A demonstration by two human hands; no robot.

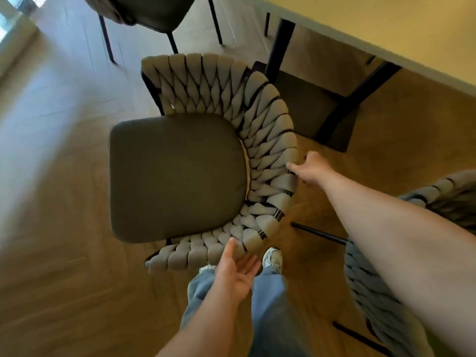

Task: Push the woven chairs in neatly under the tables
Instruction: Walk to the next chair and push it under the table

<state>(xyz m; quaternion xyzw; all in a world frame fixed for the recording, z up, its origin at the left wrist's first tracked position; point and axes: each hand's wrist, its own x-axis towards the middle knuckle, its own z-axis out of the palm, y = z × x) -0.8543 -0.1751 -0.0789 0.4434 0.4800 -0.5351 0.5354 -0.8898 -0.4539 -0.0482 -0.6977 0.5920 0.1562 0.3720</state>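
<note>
Two bare hands at the grey woven-backed chair (257, 130) with a dark padded seat, which stands out on the floor beside the pale-topped table (386, 34).

The right hand (313, 167) meets the backrest's outer rim; its fingers are hidden, so I cannot tell whether it grasps. The left hand (237, 271) is spread flat, fingertips at the weave, holding nothing. A second woven chair (373, 305) is cut off at the right, and a dark chair (154, 14) at the top. The brown wood-plank floor (64, 176) is blurred. A black table leg (279, 45) stands just behind the chair.
</note>
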